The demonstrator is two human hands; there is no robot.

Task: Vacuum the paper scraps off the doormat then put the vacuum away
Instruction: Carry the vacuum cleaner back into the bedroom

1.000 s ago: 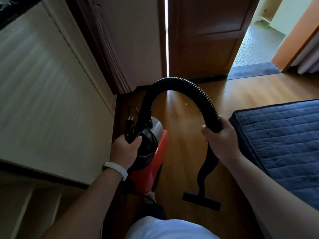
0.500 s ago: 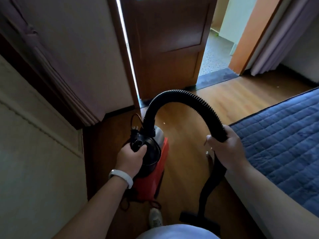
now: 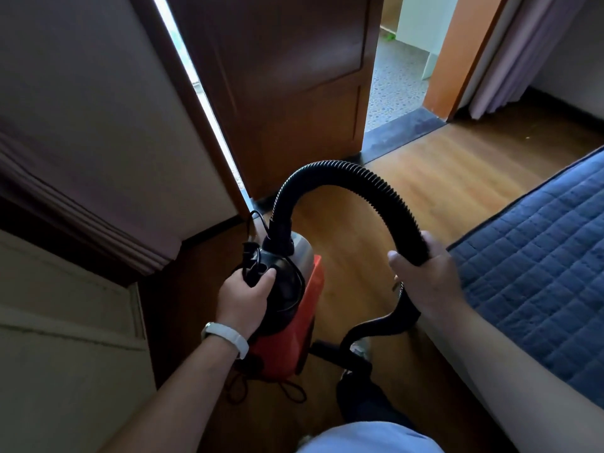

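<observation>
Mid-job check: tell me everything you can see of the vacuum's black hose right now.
The black ribbed flexible hose looks like corrugated plastic. It rises from a smooth collar on top of the red and black canister vacuum, arches over the wooden floor, and comes down to the right hand, which grips it. Below that hand it continues as a smooth, curved black tube toward a floor nozzle, mostly hidden. The left hand holds the canister, not the hose.

Bare wooden floor (image 3: 434,188) open through the frame's centre toward the doorway at upper right, brown door (image 3: 277,93) standing ajar at top centre, quilted blue mattress (image 3: 539,256) blocking the right, pale cabinet (image 3: 65,338) and wall closing in the left
</observation>
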